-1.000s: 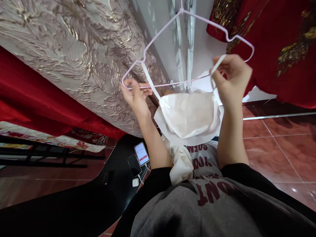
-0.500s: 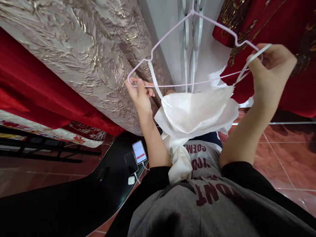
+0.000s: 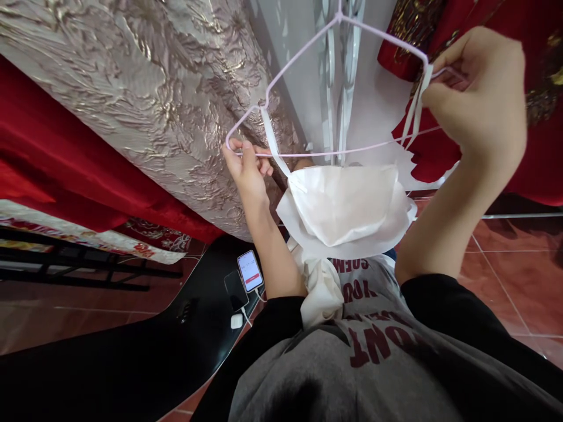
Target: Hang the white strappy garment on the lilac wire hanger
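A pale pink clothes hanger (image 3: 302,57) is held up in front of me. My left hand (image 3: 250,167) pinches its lower left corner between thumb and fingers. From the hanger hangs a white garment (image 3: 347,202) with thin straps. One strap (image 3: 275,140) loops over the left notch, and the other strap (image 3: 416,105) lies over the right notch. My right hand (image 3: 479,97) is closed around the right end of the hanger, its thumb beside that strap. Part of the garment is bunched against my left forearm.
A glossy textured cloth (image 3: 176,76) and red fabric (image 3: 88,158) hang at the left; a red garment with gold trim (image 3: 484,170) hangs at the right. Two phones, one a lit phone (image 3: 250,271), and a small white case (image 3: 236,321) lie on a black surface (image 3: 132,357).
The right strap has passed over the hanger's right end into the notch. My right hand has moved up slightly, and the garment's right side has shifted left.
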Available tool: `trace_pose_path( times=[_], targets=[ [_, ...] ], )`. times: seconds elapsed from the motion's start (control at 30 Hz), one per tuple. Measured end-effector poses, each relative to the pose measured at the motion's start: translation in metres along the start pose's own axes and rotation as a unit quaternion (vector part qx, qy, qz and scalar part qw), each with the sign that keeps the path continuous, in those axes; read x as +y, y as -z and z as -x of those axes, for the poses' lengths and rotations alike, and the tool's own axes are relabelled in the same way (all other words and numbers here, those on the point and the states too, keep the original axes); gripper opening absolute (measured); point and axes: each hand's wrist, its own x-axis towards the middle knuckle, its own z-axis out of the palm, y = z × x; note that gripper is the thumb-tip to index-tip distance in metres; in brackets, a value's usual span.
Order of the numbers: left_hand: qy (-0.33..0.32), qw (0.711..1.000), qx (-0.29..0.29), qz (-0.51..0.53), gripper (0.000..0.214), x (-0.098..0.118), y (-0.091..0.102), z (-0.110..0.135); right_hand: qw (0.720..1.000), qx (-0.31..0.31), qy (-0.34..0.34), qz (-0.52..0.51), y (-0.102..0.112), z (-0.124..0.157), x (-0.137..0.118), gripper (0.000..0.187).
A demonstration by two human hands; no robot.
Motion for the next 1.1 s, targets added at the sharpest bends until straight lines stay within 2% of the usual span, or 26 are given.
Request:
trace_pose_path(
  times=[0.03, 0.1, 0.2, 0.23, 0.3, 0.33, 0.37, 0.43, 0.47, 0.5, 0.63, 0.7, 0.77, 0.83, 0.9, 1.0, 1.1],
  targets=[
    [0.009, 1.000, 0.006, 0.005, 0.036, 0.000, -0.002, 0.001, 1.000, 0.014, -0.004, -0.001, 0.001, -0.003, 0.001, 0.021],
    [0.029, 0.999, 0.019, 0.013, 0.028, 0.001, -0.006, 0.002, 0.996, 0.085, 0.009, -0.024, 0.001, -0.007, 0.000, 0.020],
    [0.061, 0.997, 0.040, -0.009, 0.020, -0.001, -0.009, 0.003, 0.968, 0.222, 0.077, -0.092, -0.009, 0.001, -0.009, 0.025],
    [0.073, 0.996, 0.042, -0.025, 0.021, -0.002, -0.009, 0.003, 0.958, 0.245, 0.094, -0.117, -0.016, 0.007, -0.013, 0.026],
    [0.082, 0.995, 0.032, -0.049, 0.032, -0.004, -0.008, 0.003, 0.952, 0.233, 0.105, -0.168, -0.034, 0.025, -0.019, 0.026],
    [0.072, 0.996, 0.023, -0.050, 0.037, -0.005, -0.006, 0.004, 0.960, 0.161, 0.109, -0.200, -0.045, 0.034, -0.019, 0.021],
    [0.056, 0.997, 0.009, -0.046, 0.041, -0.005, -0.003, 0.004, 0.972, 0.049, 0.096, -0.210, -0.055, 0.042, -0.017, 0.016],
    [0.024, 0.999, -0.029, -0.033, 0.045, -0.004, 0.004, 0.006, 0.980, -0.119, 0.092, -0.132, -0.073, 0.055, -0.009, 0.014],
    [0.020, 0.998, -0.051, -0.031, 0.046, -0.003, 0.008, 0.008, 0.977, -0.170, 0.091, -0.090, -0.079, 0.059, -0.005, 0.020],
    [0.029, 0.996, -0.074, -0.035, 0.046, 0.000, 0.013, 0.009, 0.975, -0.194, 0.092, -0.056, -0.083, 0.062, -0.001, 0.025],
    [0.113, 0.972, -0.193, -0.068, 0.043, 0.016, 0.023, 0.019, 0.979, -0.184, 0.082, -0.042, -0.079, 0.064, 0.001, 0.027],
    [0.120, 0.959, -0.240, -0.088, 0.039, 0.027, 0.020, 0.024, 0.979, -0.184, 0.078, -0.043, -0.072, 0.064, -0.005, 0.027],
    [0.095, 0.956, -0.254, -0.111, 0.034, 0.039, 0.013, 0.030, 0.979, -0.186, 0.078, -0.040, -0.067, 0.066, -0.010, 0.027],
    [0.072, 0.960, -0.246, -0.108, 0.032, 0.051, 0.002, 0.034, 0.979, -0.183, 0.077, -0.039, -0.064, 0.068, -0.012, 0.027],
    [0.062, 0.973, -0.218, -0.053, 0.035, 0.063, -0.009, 0.036, 0.980, -0.177, 0.077, -0.041, -0.063, 0.069, -0.012, 0.027],
    [0.036, 0.985, -0.147, 0.077, 0.048, 0.073, -0.020, 0.033, 0.980, -0.178, 0.079, -0.050, -0.062, 0.070, -0.009, 0.027],
    [-0.021, 0.990, -0.049, 0.131, 0.047, 0.067, -0.016, 0.024, 0.978, -0.182, 0.085, -0.056, -0.059, 0.069, -0.005, 0.028]
  ],
)
